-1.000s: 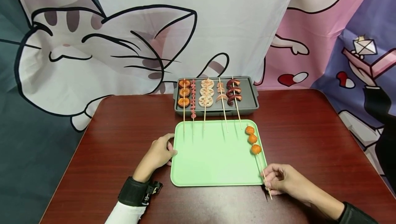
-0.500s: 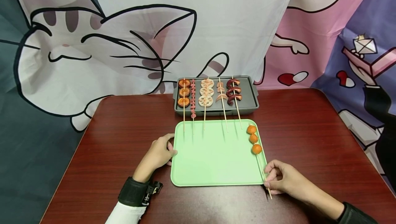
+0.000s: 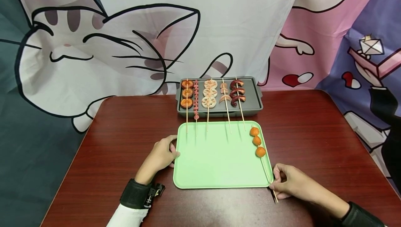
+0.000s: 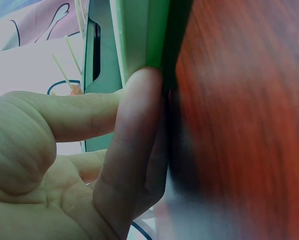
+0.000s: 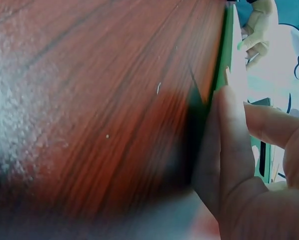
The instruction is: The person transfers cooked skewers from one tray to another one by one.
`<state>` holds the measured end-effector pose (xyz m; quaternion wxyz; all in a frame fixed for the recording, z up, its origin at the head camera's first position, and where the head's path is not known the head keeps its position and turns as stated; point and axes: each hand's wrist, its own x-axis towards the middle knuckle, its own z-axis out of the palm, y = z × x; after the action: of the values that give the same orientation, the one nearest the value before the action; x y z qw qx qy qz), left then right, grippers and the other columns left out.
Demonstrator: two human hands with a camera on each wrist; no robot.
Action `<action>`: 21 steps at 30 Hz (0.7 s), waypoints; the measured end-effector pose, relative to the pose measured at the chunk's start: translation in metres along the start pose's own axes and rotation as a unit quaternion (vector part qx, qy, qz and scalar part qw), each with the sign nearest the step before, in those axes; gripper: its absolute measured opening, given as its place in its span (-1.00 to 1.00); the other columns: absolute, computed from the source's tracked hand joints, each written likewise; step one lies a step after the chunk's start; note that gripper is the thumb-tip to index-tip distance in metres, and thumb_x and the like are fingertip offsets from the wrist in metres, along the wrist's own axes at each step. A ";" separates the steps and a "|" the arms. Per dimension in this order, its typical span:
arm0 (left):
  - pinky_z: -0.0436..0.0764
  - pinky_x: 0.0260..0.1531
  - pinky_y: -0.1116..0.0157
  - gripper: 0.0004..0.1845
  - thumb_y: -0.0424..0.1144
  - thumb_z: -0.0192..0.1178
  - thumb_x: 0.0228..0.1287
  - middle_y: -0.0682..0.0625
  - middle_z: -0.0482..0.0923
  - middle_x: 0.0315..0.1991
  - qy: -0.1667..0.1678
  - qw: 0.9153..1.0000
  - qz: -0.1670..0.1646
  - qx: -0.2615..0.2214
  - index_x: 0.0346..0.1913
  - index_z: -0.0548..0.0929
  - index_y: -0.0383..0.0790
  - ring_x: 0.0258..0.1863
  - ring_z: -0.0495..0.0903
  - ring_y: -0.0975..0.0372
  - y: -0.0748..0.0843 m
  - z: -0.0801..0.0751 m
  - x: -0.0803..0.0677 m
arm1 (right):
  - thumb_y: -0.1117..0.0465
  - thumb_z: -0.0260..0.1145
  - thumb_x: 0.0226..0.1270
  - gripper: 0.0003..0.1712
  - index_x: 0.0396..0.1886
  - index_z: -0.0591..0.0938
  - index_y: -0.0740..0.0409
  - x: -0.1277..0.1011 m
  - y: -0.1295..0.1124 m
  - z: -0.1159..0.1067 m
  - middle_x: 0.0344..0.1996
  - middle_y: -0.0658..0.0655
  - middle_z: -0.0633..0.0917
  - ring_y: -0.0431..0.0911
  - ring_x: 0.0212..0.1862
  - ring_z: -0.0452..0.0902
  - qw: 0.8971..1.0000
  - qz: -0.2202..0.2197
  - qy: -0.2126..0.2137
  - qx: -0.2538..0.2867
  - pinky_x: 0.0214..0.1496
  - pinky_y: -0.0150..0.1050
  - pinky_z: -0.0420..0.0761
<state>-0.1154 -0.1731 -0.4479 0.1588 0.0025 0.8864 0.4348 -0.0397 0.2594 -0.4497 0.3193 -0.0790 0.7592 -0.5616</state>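
Note:
A light green tray (image 3: 216, 161) lies on the dark red table. Along its right side lies a skewer of three orange balls (image 3: 257, 140), its stick running off the near right corner. My right hand (image 3: 283, 183) pinches that stick at the tray's corner, and its fingers (image 5: 229, 145) lie against the tray's edge (image 5: 228, 45). My left hand (image 3: 163, 155) rests at the tray's left edge. Its fingers (image 4: 134, 140) press against the rim (image 4: 139, 35) and hold nothing.
A grey grill pan (image 3: 255, 98) stands just behind the tray, carrying several food skewers (image 3: 209, 93) whose sticks reach over the tray's far edge. The table (image 3: 125, 133) has rounded corners. A cartoon cat cloth hangs behind it.
My right hand has slid slightly right and settled lower on the stick. The ball skewer has barely shifted. My left hand has stayed put.

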 end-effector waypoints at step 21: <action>0.74 -0.62 0.25 -0.30 -0.54 0.31 0.30 -0.16 0.51 -0.37 -0.006 1.000 -0.008 -0.004 0.49 0.36 -0.38 -0.62 0.59 0.14 0.001 -0.001 -0.001 | 0.23 0.32 0.49 -0.83 -0.23 0.60 0.27 0.003 -0.009 -0.015 -0.46 0.11 0.66 -0.16 -0.47 0.62 0.995 -0.006 -0.011 -0.104 -0.54 -0.23 0.74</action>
<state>-0.1143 -0.1734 -0.4466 0.1675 -0.0030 0.8837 0.4371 -0.0529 0.2671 -0.4404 0.3141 -0.1225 0.8095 -0.4807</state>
